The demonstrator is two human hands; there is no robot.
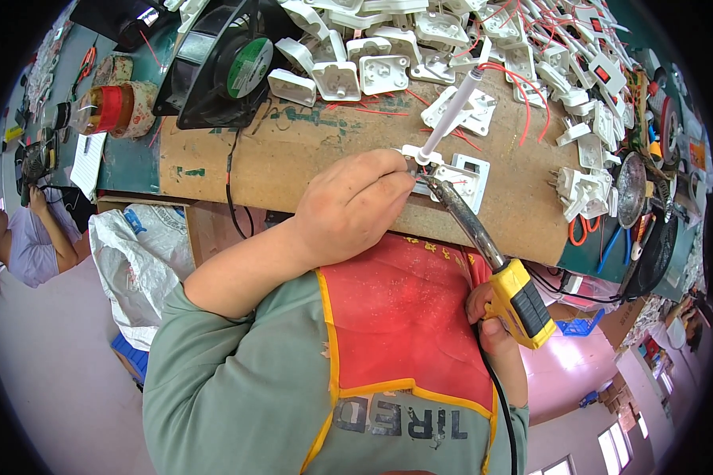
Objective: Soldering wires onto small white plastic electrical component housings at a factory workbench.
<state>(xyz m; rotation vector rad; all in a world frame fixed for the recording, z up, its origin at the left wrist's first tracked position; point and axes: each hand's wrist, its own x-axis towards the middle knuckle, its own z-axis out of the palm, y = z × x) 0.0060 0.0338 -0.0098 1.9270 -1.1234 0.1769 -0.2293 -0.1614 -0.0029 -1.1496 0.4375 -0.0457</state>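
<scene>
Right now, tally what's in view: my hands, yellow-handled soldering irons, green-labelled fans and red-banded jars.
Hands: 2, left hand and right hand
Yellow-handled soldering iron: 1
Green-labelled fan: 1
Red-banded jar: 1
Total: 5

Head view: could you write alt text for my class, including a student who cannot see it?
A person's right grip holds a yellow-handled soldering iron, its tip close to the left grip at the base of a white stem. Beyond them, white plastic housings lie heaped beside a black fan.
</scene>
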